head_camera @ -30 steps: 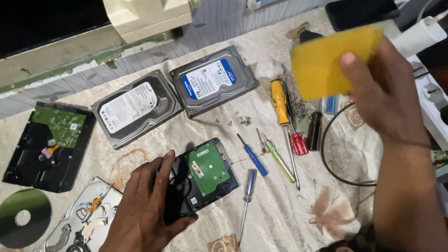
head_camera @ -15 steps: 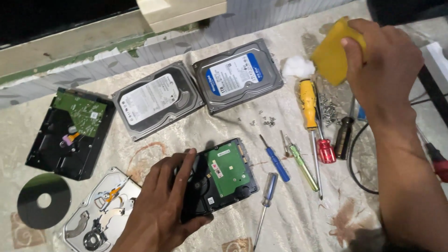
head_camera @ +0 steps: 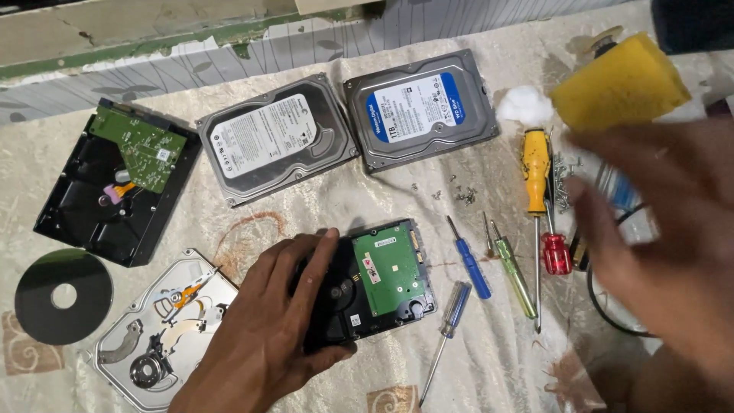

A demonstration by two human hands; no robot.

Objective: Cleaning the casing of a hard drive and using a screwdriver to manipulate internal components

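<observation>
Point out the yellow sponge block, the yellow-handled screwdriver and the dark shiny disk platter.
yellow sponge block (head_camera: 621, 82), head view, middle of its top face.
yellow-handled screwdriver (head_camera: 536, 164), head view, on the handle.
dark shiny disk platter (head_camera: 38, 298), head view, left of its centre hole.

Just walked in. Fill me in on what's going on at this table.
A person's left hand presses on a small hard drive lying board-up on the patterned cloth. The right hand is blurred above the screwdrivers, open, next to a yellow sponge. Two closed drives, an opened drive, another board-up drive and a loose platter lie around.
</observation>
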